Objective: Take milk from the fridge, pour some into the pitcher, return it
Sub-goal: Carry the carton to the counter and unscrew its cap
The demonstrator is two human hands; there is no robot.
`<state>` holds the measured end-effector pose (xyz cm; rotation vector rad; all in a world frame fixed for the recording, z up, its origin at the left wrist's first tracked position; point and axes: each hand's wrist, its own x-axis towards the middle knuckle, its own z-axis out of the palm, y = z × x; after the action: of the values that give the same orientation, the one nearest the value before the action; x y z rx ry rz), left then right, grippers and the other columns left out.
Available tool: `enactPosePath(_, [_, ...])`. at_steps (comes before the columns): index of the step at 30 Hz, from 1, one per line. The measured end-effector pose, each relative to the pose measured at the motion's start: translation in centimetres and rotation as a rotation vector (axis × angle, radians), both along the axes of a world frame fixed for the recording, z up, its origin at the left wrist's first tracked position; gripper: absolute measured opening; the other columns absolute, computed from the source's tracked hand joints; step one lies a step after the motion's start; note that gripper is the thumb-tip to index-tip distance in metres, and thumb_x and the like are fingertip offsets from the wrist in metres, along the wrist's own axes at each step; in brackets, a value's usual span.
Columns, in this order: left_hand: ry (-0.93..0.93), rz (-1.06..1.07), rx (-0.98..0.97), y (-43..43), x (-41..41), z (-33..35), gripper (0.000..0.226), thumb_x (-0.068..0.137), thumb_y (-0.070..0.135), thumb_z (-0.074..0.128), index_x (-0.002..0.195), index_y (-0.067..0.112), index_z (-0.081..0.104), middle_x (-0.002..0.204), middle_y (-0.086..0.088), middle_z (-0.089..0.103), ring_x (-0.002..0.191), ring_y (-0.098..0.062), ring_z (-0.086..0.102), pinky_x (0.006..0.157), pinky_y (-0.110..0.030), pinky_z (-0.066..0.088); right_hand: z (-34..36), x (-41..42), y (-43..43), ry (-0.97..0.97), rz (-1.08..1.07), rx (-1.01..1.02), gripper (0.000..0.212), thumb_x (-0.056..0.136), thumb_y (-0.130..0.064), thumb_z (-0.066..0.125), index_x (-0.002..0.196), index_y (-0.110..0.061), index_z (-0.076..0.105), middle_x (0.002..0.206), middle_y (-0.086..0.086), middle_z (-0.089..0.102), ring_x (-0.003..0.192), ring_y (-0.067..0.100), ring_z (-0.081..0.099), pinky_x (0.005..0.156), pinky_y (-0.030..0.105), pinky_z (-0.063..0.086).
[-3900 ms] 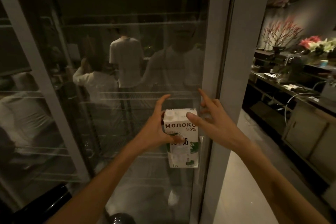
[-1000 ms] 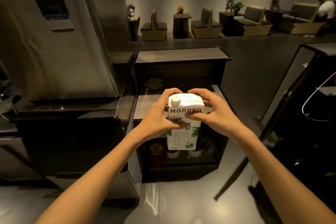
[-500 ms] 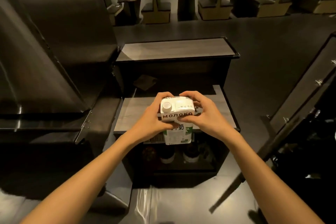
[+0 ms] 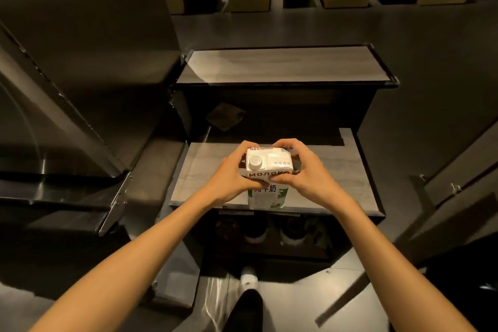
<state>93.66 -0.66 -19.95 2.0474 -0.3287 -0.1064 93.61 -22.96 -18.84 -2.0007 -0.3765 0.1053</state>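
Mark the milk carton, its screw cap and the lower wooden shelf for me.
milk carton (image 4: 266, 198), head view, on the lower printed front face.
screw cap (image 4: 255, 162), head view, on its round top.
wooden shelf (image 4: 347, 162), head view, on bare surface at its right side.

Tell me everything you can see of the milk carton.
The milk carton is a white paperboard box with green print low on its front, "Молоко" near the top and a round white cap, screwed on, at the top's left. It is upright over the lower wooden counter. The left hand and right hand grip its upper part from both sides.
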Motion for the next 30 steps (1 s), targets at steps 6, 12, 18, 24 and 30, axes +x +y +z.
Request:
enactPosePath(6, [0.037, -0.007, 0.004, 2.4, 6.3, -3.4, 0.071, 0.076, 0.014, 0.093, 0.132, 0.029, 0.052, 0.128, 0.011, 0.065, 0.122, -0.009, 0.063, 0.092, -0.037, 0.062, -2.7, 6.4, 2.7, 0.039, -0.007, -0.1, 0.068, 0.076, -0.021, 0.089, 0.129, -0.036, 0.049, 0.131, -0.016, 0.055, 0.127, 0.006, 0.051, 0.091, 0.032, 0.06])
enactPosePath(12, [0.075, -0.04, 0.024, 4.1, 12.0, -6.9, 0.067, 0.078, 0.005, 0.089, 0.129, 0.025, 0.05, 0.125, 0.006, 0.064, 0.115, -0.008, 0.064, 0.079, -0.021, 0.059, -6.0, 11.4, 5.0, 0.074, -0.019, -0.132, 0.067, 0.079, -0.015, 0.087, 0.13, -0.028, 0.046, 0.128, -0.01, 0.053, 0.118, 0.007, 0.057, 0.082, 0.024, 0.061])
enactPosePath(18, [0.102, -0.039, 0.03, 4.3, 14.7, -9.9, 0.067, 0.077, 0.005, 0.089, 0.126, 0.027, 0.049, 0.122, 0.007, 0.062, 0.112, -0.006, 0.064, 0.079, -0.026, 0.061, -8.6, 14.1, 5.8, 0.1, -0.035, -0.201, 0.067, 0.08, -0.013, 0.086, 0.13, -0.029, 0.044, 0.131, -0.006, 0.052, 0.119, 0.01, 0.055, 0.075, 0.019, 0.056])
enactPosePath(24, [0.138, -0.042, 0.052, 3.5, 16.1, -12.7, 0.067, 0.076, 0.007, 0.09, 0.124, 0.028, 0.048, 0.12, 0.009, 0.062, 0.111, -0.004, 0.063, 0.085, -0.034, 0.063, -10.7, 15.3, 5.8, 0.128, -0.066, -0.26, 0.068, 0.08, -0.009, 0.084, 0.133, -0.024, 0.044, 0.135, -0.002, 0.051, 0.12, 0.012, 0.053, 0.075, 0.018, 0.053])
enactPosePath(30, [0.154, -0.039, 0.055, 2.1, 17.1, -14.4, 0.071, 0.074, 0.005, 0.09, 0.126, 0.025, 0.046, 0.118, 0.004, 0.062, 0.108, -0.009, 0.065, 0.082, -0.032, 0.062, -12.0, 15.6, 5.6, 0.125, -0.127, -0.32, 0.069, 0.082, -0.006, 0.082, 0.138, -0.017, 0.044, 0.139, 0.003, 0.049, 0.119, 0.009, 0.046, 0.07, 0.012, 0.045])
